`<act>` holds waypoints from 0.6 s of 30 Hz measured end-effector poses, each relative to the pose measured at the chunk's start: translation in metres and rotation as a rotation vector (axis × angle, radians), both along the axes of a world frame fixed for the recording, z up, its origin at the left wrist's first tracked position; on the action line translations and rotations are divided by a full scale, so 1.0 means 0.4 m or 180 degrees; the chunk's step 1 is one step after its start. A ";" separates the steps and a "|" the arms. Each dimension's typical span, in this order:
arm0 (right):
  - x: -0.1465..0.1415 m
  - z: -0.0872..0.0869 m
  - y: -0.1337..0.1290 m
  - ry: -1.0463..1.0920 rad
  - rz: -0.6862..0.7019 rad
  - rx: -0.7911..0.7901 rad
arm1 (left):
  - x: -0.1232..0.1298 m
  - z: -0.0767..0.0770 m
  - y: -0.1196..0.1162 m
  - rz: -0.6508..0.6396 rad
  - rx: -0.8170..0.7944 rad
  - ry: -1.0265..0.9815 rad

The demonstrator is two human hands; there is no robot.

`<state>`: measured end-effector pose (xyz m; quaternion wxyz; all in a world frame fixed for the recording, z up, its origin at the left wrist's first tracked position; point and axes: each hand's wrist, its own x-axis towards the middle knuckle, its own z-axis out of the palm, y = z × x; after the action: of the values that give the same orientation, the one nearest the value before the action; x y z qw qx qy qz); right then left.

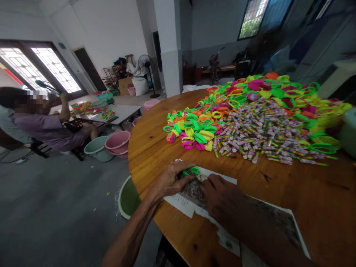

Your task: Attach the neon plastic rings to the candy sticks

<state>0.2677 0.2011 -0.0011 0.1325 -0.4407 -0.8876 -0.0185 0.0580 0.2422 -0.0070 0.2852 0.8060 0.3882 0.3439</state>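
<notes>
My left hand (174, 178) holds a green plastic ring-shaped piece (192, 171) between thumb and fingers, over printed paper sheets (180, 205) at the table's near edge. Beside it, my right hand (218, 193) has its fingers closed at the ring's right end, on a small pale wrapped piece (203, 178). Farther back lies a heap of slim wrapped candy sticks (256, 129). Around and behind them are piled green, yellow, pink and orange plastic pieces (198, 128).
The round wooden table (150, 137) has its curved edge at left. A green basin (122, 202) stands on the floor beside it. At the far left a person (50, 128) sits at another table, near pink and green tubs (118, 142).
</notes>
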 end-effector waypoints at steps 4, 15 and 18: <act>-0.012 0.003 0.002 -0.0195 -0.0111 0.0118 | 0.002 -0.001 -0.001 0.0041 0.0064 0.0035; -0.030 0.040 -0.002 -0.0851 0.0118 0.0407 | -0.001 0.000 0.003 0.0070 0.0044 0.0127; -0.032 0.045 -0.001 -0.0764 0.0003 0.0286 | 0.000 -0.006 0.002 0.0054 0.0079 0.0078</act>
<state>0.2548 0.2008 0.0167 0.0449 -0.4285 -0.8956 -0.1108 0.0581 0.2428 -0.0093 0.2674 0.8103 0.3942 0.3412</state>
